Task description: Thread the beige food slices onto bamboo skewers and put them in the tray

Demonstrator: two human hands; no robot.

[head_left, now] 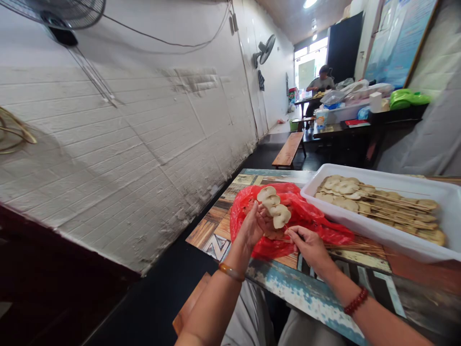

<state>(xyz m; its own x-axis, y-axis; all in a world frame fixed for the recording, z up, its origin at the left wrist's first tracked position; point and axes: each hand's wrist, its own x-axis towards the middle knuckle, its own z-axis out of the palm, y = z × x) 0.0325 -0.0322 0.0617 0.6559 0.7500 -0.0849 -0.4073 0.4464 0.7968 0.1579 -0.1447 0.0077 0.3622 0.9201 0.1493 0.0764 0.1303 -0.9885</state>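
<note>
Several pale, round, flat food slices (274,207) are threaded in a row on a thin wooden skewer, held tilted above a red plastic bag (248,202). My right hand (309,247) pinches the skewer near its lower end, just below the last slice. At the left edge of the slices, my left hand (252,226) curls against them, its thumb up and its fingers partly hidden behind them. Beneath both hands the bag lies spread on the table, with more slices partly visible inside. Loose bamboo skewers (360,246) lie to the right of my right hand.
A white plastic tub (309,190) on the table's right holds many skewered slices. A wooden bench (289,148) stands beyond the patchwork table (212,226). Farther back, a person (321,81) sits at another table near packed goods. A white wall (144,134) runs along the left.
</note>
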